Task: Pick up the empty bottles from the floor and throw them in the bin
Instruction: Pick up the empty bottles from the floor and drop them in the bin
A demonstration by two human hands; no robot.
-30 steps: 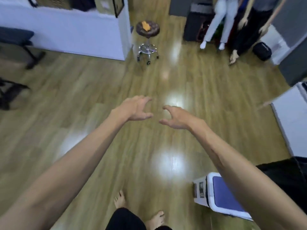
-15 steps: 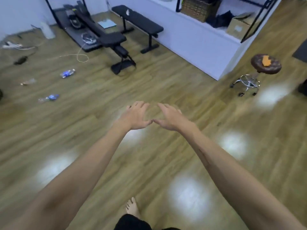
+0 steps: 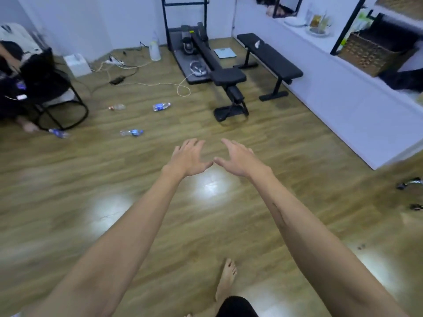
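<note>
Fingers spread and loosely curved on both your hands, holding nothing, touching nothing but maybe each other: your left hand and right hand sit side by side at centre frame, palms down, thumb tips almost meeting, contact can't be told. Both forearms bare, stretched out over the wooden floor, glossy planks with white light glare patches. One bare foot on the floor low in frame, dark shorts hem just below it.

Bottles all lie flat on the floor, ahead and to the left, well apart from your hands. Nearest is a clear plastic bottle with blue label. Further off, another blue-label bottle, and a clear bottle with a reddish cap beside it. A fourth, blue-labelled bottle at far left lies just by a black metal chair, next to a second person's hand, blurred. No bin visible.

Beyond: black padded weight bench, long flat bench, white cable looped across the floor, white jug by the wall, wicker basket on the white ledge at right. Floor between your hands and the nearest bottle is open.
</note>
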